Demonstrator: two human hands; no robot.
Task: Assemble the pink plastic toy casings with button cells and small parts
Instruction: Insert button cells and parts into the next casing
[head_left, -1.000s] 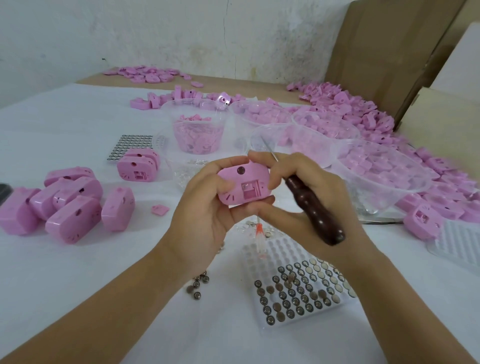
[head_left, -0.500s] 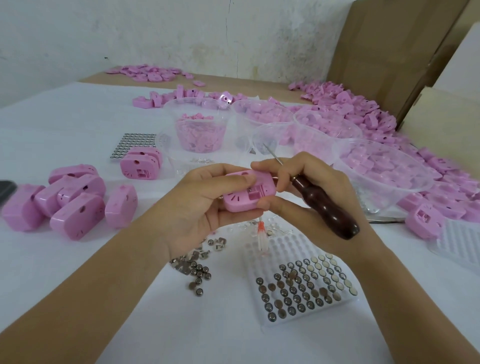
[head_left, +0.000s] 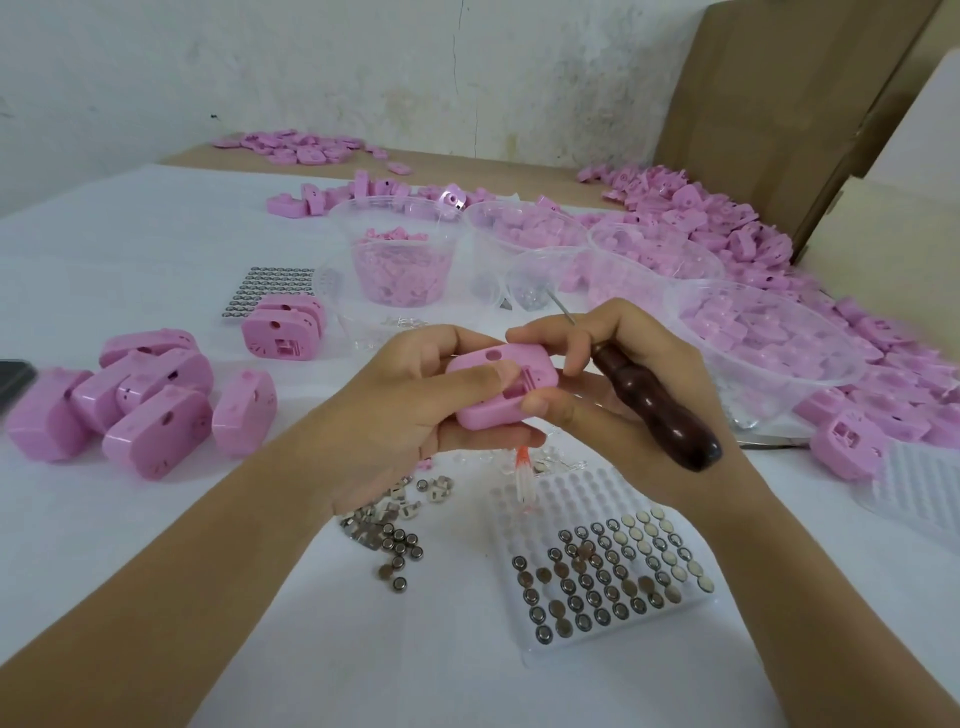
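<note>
No legible words, brands, numbers or signs anywhere. Plain, unmarked surfaces on the pink casing (head_left: 498, 387), the tool handle (head_left: 654, 410) and the cardboard (head_left: 779, 104). Faces of the button cells (head_left: 608, 577) too small to read any stamping.

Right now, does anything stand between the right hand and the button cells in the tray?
Nothing visible does: the button cells lie uncovered in the tray below the right hand, which grips a dark-handled tool.
</note>
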